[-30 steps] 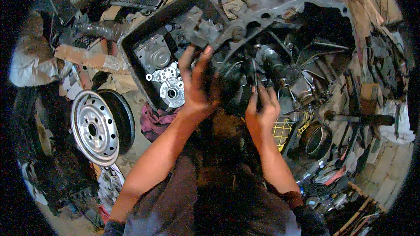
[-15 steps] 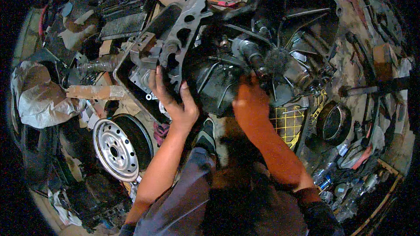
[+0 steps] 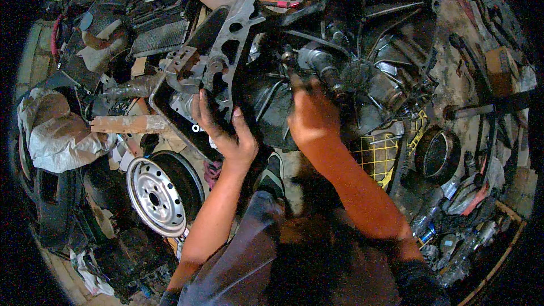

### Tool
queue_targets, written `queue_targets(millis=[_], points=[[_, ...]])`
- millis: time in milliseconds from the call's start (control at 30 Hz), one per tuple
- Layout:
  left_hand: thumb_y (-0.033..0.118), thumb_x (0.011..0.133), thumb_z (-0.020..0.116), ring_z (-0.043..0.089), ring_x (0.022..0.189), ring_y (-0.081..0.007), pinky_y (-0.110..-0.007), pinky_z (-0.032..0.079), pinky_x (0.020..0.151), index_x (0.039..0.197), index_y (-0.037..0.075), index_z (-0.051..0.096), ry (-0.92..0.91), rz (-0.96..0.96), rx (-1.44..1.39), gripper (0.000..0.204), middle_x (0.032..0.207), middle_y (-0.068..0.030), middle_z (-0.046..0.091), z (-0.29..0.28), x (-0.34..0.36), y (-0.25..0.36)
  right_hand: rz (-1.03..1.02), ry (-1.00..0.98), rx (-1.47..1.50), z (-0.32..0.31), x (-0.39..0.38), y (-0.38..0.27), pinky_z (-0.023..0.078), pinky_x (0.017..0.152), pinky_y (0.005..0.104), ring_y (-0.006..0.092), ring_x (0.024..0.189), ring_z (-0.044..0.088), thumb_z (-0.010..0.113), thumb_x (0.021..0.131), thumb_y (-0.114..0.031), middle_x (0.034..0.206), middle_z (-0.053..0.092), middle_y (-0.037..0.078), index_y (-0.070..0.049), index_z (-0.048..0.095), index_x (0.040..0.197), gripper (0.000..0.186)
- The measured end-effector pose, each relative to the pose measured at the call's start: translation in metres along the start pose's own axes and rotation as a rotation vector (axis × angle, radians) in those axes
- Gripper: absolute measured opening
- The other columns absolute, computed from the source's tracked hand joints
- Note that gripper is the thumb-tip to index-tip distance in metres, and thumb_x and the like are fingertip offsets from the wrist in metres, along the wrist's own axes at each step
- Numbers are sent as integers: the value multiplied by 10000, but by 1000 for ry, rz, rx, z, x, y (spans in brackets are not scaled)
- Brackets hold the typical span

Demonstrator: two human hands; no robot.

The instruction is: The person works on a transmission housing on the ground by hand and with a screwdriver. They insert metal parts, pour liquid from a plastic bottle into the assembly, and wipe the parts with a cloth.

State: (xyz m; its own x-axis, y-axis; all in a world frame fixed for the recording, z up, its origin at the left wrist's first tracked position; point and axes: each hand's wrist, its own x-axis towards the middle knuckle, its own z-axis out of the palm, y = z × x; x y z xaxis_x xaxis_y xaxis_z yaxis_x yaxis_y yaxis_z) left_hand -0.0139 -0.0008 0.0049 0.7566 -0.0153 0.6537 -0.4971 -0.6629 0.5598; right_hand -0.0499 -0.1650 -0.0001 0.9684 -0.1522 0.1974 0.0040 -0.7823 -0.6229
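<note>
Left hand near tray, metal parts inside

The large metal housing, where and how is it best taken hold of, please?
Probably by the pierced flange along the left edge of the housing, coming from the person's left: the strip is narrow, and its holes may help the grip. The left hand is at its lower end.

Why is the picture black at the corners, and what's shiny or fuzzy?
In the head view, the fisheye lens leaves black corners; in the same head view, the silver wheel catches pale light, and the right hand looks a little soft and dim.
</note>
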Motion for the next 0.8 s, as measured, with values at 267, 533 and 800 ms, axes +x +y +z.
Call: queue_targets(millis=[267, 533, 800], points=[[118, 931, 567, 295, 1371, -399, -474, 206, 1150, 1478, -42, 291, 15, 25, -45, 634, 1476, -268, 298, 0, -1, -3, 40, -16, 9, -11, -5, -15, 524, 906, 481, 457, 1111, 592, 715, 758, -75, 1349, 486, 324, -75, 463, 1388, 679], [60, 905, 563, 312, 1359, -395, -466, 222, 1145, 1480, -35, 293, -12, 16, -38, 642, 1462, -257, 304, -3, 2, 0, 291, -373, -113, -36, 30, -43, 544, 860, 478, 442, 1036, 631, 701, 743, -61, 1358, 493, 290, -110, 469, 1393, 692], [28, 880, 572, 315, 1362, -398, -462, 231, 1146, 1470, -32, 319, -17, 33, -25, 645, 1457, -256, 309, -1, 3, 2, 159, -237, -235, -16, 44, -49, 557, 826, 473, 429, 957, 661, 673, 787, -104, 1319, 539, 259, -106, 545, 1337, 564]])
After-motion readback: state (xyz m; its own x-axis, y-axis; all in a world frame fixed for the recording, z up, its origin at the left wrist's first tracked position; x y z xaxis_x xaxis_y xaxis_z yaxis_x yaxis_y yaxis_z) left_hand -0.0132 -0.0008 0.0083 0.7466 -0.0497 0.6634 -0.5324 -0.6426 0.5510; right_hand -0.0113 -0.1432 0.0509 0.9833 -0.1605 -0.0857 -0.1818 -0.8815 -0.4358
